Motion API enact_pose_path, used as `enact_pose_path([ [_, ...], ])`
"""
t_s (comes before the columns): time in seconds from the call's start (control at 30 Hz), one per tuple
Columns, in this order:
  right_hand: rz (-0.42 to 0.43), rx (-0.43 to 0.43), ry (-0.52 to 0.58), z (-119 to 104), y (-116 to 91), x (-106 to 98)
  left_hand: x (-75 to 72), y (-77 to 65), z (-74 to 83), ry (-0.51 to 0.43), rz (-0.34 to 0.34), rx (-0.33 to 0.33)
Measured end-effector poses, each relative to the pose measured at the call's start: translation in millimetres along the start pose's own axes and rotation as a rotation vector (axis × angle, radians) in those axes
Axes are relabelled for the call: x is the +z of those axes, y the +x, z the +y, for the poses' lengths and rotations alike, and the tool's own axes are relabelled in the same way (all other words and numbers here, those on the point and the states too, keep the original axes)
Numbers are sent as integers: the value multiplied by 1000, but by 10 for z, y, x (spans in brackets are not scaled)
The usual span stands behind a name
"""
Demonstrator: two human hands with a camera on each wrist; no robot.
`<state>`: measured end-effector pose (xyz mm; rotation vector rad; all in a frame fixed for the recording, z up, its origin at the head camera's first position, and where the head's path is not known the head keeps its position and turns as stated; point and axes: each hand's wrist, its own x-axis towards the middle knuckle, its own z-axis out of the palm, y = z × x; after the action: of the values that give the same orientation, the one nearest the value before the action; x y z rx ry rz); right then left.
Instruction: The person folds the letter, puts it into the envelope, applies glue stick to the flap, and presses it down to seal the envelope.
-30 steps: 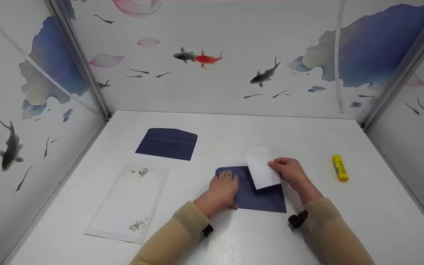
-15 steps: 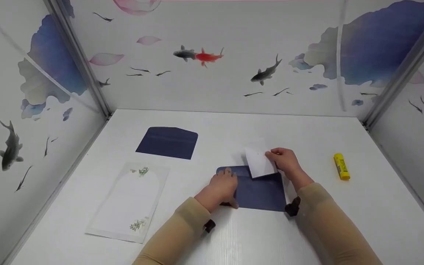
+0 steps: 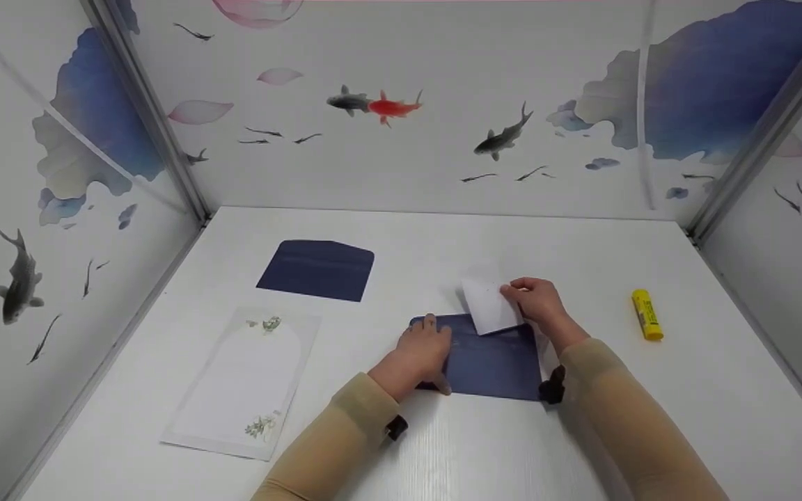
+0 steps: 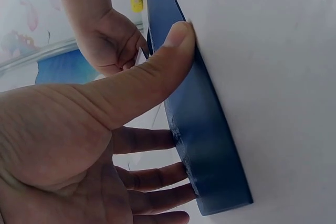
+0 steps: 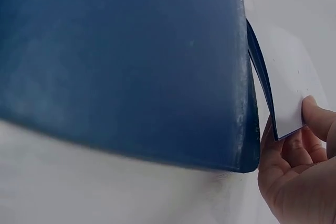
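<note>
The left hand (image 3: 423, 355), fingers nearly straight, rests on the navy envelope (image 3: 491, 365) on the counter (image 3: 477, 452); the right hand (image 3: 537, 303) pinches the white card (image 3: 488, 306) over its far edge. The card looks light and easily creased, best held by an edge.

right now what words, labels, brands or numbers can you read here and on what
No text is readable.
Yellow cylindrical plastic tube: dark label printing, too small and blurred to read.
White paper piece in the right hand: tiny dark specks, too small to identify.
Flat navy paper envelope at centre: no writing visible.
</note>
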<state>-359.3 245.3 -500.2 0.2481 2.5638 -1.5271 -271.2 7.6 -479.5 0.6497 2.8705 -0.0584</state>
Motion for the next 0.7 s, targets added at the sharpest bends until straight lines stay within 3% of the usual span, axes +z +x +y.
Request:
enact_pose_path([
  [0.3,25,-232,-248,-31,20,50,3,-8,1,-4,-12,-9],
  [0.53,5,-275,-296,-71,38,56,0,-15,3,-9,0,-19],
  [0.7,-69,-325,-347,-77,57,78,21,-11,3,-6,16,-14],
])
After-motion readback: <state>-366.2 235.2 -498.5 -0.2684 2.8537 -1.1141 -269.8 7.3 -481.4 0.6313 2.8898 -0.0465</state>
